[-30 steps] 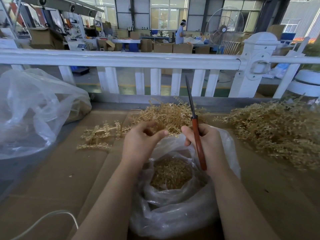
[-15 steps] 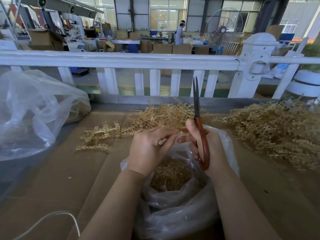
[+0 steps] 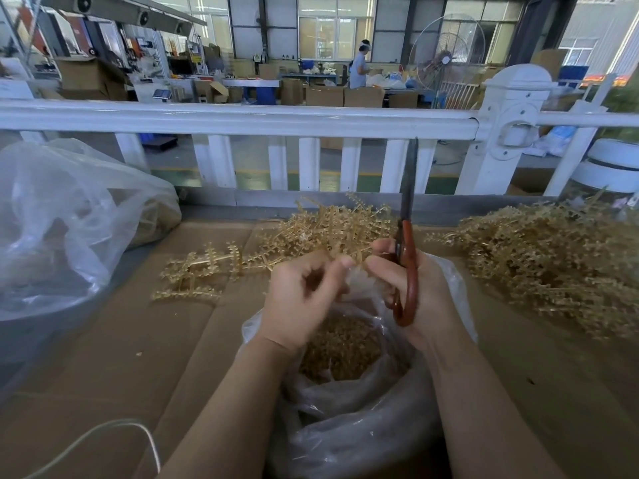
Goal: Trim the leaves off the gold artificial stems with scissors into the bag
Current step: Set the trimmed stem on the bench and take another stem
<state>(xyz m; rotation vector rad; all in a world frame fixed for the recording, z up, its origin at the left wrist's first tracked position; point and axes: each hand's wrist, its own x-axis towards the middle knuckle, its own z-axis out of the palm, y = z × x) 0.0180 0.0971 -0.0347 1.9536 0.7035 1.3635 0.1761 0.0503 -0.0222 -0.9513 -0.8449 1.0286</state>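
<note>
Head view. Partly done, judging by the bag (image 3: 349, 440) at 6 o'clock, open-mouthed and well filled with gold clippings (image 3: 340, 350). Plenty left: a big heap of gold stems (image 3: 553, 264) at 3 o'clock on the counter (image 3: 114, 357), a smaller tangle (image 3: 332, 226) at 12 o'clock just beyond the hands, a few loose sprigs (image 3: 200, 271) at 10 o'clock. Left hand (image 3: 304, 299) over the bag mouth, fingers curled, thumb and forefinger apparently pinching a short stem piece; blurred, so hard to confirm. Right hand (image 3: 415, 288) wrapped round the red handles of the scissors (image 3: 406, 243), blades together and pointing up toward 12 o'clock, not cutting at present.
</note>
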